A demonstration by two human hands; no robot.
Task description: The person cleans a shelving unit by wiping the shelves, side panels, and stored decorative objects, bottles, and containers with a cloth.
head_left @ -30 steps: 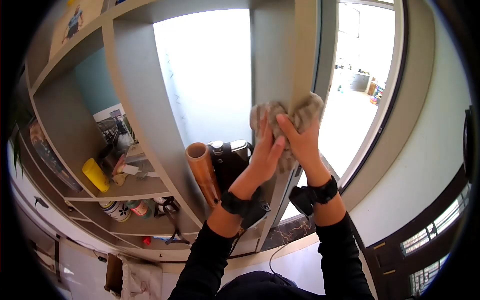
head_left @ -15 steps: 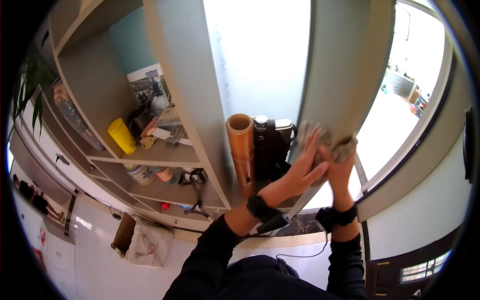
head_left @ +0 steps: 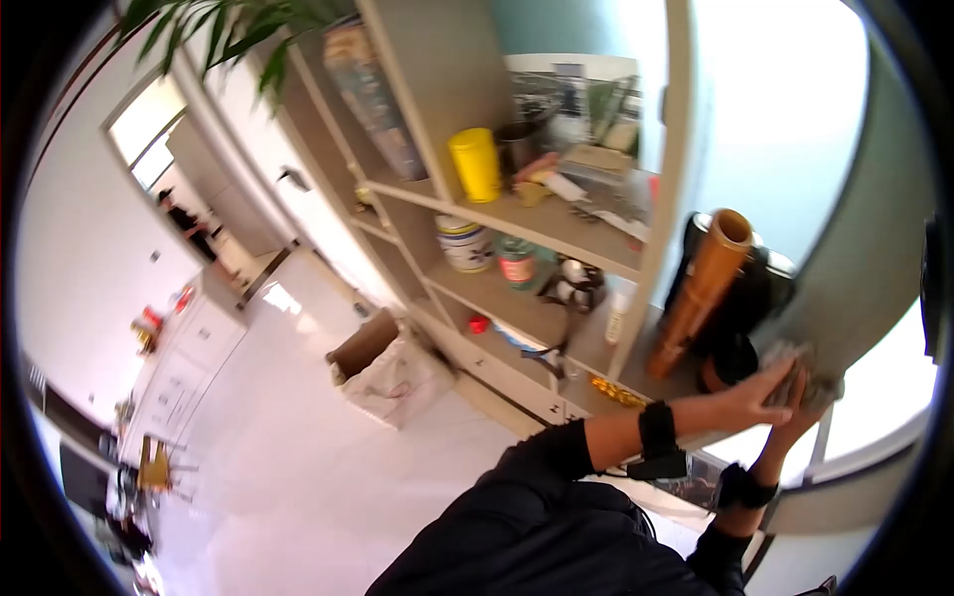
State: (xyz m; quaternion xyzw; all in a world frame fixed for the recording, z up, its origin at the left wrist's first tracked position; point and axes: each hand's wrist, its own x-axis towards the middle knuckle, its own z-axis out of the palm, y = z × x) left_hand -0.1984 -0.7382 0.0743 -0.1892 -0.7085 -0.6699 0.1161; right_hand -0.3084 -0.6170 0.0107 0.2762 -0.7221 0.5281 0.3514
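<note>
A crumpled grey-brown cloth (head_left: pixel 827 390) is bunched at the lower edge of the cabinet's end panel. My left hand (head_left: pixel 757 394) presses into its near side, the fingers partly lost in blur. My right hand (head_left: pixel 798 412) is close against the left one and grips the cloth from below. Just left of my hands, on the cabinet's bottom shelf, stand a brown bamboo tube (head_left: pixel 704 288) and a black object with a silvery top (head_left: pixel 775 283). Dark bands with small boxes circle both wrists.
The shelves to the left hold a yellow cup (head_left: pixel 475 167), a patterned jar (head_left: pixel 464 244) and several small items. On the floor stands an open box in a whitish bag (head_left: pixel 397 382). A leafy plant (head_left: pixel 238 35) hangs at upper left. Far off, a person (head_left: pixel 189 223) stands by a doorway.
My view has turned left, so the cabinet and my hands now appear further right. Both hands stay together on the cloth, now lower along the panel beside the black object.
</note>
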